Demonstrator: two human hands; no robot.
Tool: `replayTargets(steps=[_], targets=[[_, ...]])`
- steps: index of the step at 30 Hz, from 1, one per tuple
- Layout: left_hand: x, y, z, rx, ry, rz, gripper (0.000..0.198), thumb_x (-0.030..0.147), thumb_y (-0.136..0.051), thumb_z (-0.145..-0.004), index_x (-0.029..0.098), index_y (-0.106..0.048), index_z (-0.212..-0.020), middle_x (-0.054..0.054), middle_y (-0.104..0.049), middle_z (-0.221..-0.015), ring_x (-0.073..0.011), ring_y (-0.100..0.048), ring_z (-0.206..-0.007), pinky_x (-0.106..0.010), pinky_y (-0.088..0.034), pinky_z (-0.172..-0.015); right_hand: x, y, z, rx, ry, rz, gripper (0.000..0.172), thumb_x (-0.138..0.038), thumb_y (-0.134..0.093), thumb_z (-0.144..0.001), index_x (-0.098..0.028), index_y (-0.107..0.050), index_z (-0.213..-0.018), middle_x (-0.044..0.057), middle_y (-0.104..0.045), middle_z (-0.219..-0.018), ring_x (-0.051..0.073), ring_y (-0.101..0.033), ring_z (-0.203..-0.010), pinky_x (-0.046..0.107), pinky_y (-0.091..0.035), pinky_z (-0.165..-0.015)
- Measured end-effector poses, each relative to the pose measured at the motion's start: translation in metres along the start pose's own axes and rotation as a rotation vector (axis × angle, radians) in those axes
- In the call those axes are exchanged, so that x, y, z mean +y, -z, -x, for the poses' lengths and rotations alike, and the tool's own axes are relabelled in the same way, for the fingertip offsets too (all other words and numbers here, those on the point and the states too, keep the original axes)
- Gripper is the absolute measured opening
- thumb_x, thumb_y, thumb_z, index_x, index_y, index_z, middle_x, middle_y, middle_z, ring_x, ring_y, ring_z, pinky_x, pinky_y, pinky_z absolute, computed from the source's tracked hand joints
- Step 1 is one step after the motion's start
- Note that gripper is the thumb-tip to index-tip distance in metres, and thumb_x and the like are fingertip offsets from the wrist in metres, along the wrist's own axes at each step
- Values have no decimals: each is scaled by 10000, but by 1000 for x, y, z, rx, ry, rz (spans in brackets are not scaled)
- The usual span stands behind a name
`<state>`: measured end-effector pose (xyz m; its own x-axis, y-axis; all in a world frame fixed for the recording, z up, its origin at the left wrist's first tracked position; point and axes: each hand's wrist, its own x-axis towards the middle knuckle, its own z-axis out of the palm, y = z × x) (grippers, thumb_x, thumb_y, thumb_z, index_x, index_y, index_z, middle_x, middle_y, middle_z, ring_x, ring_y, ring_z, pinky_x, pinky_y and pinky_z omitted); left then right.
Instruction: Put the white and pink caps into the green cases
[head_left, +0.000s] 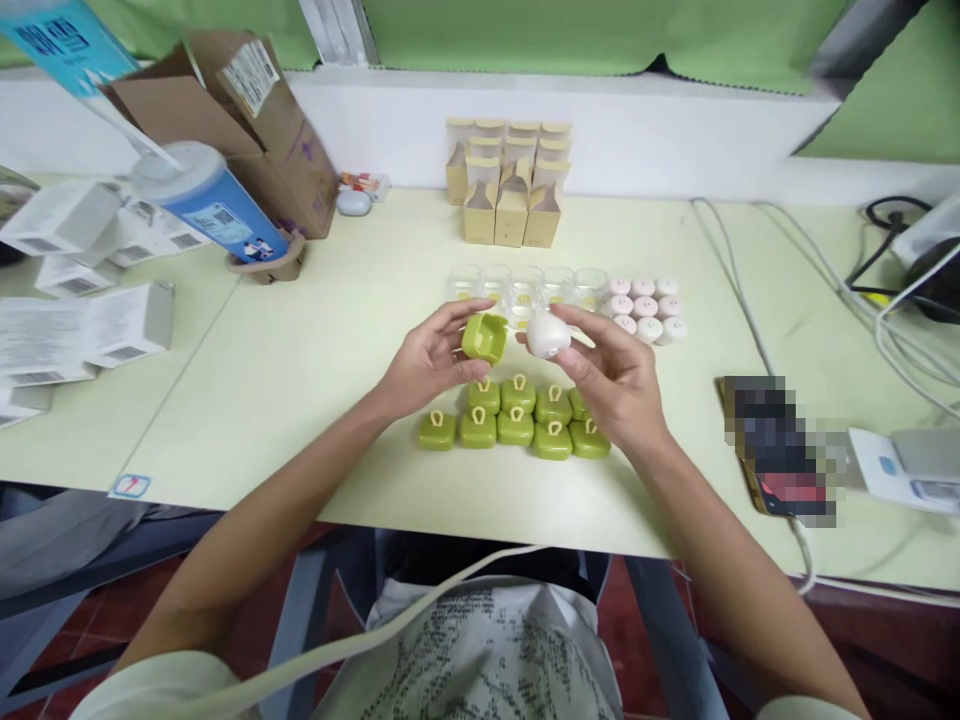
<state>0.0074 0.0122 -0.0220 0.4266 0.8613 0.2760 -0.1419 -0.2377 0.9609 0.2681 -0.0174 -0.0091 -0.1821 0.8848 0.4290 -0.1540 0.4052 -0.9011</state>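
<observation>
My left hand [424,365] grips a small green square case [474,340] between thumb and fingers, its hollow side facing right. Held in my right hand [622,375] is a glossy white rounded piece [546,335] with a pale tab sticking out to the right. The two pieces are close together with a small gap between them. Below my hands stand several green square cases [478,432] with yellow loops on top, in two rows; my right hand hides part of them. Behind my hands are clear plastic cups [527,275] and pink and white small cylinders [643,306].
Open kraft boxes [511,218] stand near the wall. To the left are a cardboard box [277,150], a blue wipes canister [232,220] and white cartons [127,320]. A phone [776,450] and a white cable [739,280] lie to the right.
</observation>
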Motion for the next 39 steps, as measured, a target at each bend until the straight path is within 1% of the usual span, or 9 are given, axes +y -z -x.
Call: replayTargets(steps=[3, 6, 11, 16, 21, 24, 30, 36, 39], targets=[[-1, -6, 7, 34, -90, -81, 663, 433, -998, -859, 249, -704, -1424, -128, -777, -1382, -248, -787, -1269, -327, -689, -1012, -4, -3, 5, -22, 42, 36, 346, -290, -828, -1010, -401, -838, -1338, 38, -804, -1346, 236, -779, -1254, 467, -691, -1037], [1, -10, 11, 38, -162, -141, 614, 389, -1002, -859, 256, -729, -1393, -111, -788, -1369, -245, -785, -1291, -350, -679, -1065, -8, -3, 6, -36, 88, 180, 278, -314, -830, -1003, -366, -873, -1273, 60, -847, -1247, 257, -782, -1230, 476, -691, -1010], [1, -14, 15, 51, -270, -219, 605, 382, -1023, -830, 295, -768, -1372, -91, -806, -1279, -216, -793, -1170, -336, -687, -976, -7, -3, 10, -64, 163, 342, 296, -269, -783, -1029, -390, -866, -1286, 43, -851, -1297, 275, -792, -1222, 552, -654, -1082], [-1, -19, 18, 66, -325, -280, 612, 376, -1028, -822, 339, -771, -1376, -76, -808, -1259, -220, -781, -1146, -356, -686, -927, -5, -7, 15, -43, 255, 437, 381, -191, -730, -1038, -420, -856, -1316, 16, -857, -1295, 267, -821, -1172, 512, -693, -1007], [-4, -21, 21, 80, -334, -308, 627, 412, -1025, -823, 350, -769, -1392, -84, -812, -1279, -244, -784, -1169, -392, -690, -935, -3, -12, 20, -9, 335, 467, 573, -76, -654, -1033, -477, -805, -1414, -16, -844, -1347, 247, -825, -1196, 452, -714, -965], [-6, -21, 21, 90, -352, -293, 623, 420, -1015, -837, 357, -766, -1404, -75, -819, -1273, -231, -789, -1156, -379, -684, -922, -4, -16, 21, 10, 371, 512, 525, -100, -644, -1047, -446, -820, -1401, 9, -847, -1334, 261, -830, -1183, 460, -719, -960], [-4, -23, 21, 125, -399, -327, 587, 476, -1004, -842, 324, -749, -1348, -69, -812, -1235, -229, -793, -1139, -389, -698, -905, -11, -22, 17, 0, 242, 583, 287, -277, -670, -1090, -350, -876, -1276, 75, -853, -1244, 281, -821, -1149, 467, -731, -933], [-1, -33, 21, 284, -308, -446, 580, 636, -907, -905, 284, -611, -1258, -108, -719, -1338, -262, -762, -1247, -428, -706, -962, -16, -27, 18, -115, 9, 345, 492, -403, -766, -1061, -376, -729, -1552, 96, -737, -1377, 243, -769, -1188, 427, -757, -934], [8, -34, 13, 189, -283, -440, 736, 723, -895, -868, 303, -573, -1380, -111, -675, -1409, -262, -760, -1209, -400, -712, -906, -17, -22, 16, -70, 8, 332, 462, -366, -764, -1059, -380, -752, -1521, 87, -726, -1346, 244, -746, -1222, 435, -745, -974]])
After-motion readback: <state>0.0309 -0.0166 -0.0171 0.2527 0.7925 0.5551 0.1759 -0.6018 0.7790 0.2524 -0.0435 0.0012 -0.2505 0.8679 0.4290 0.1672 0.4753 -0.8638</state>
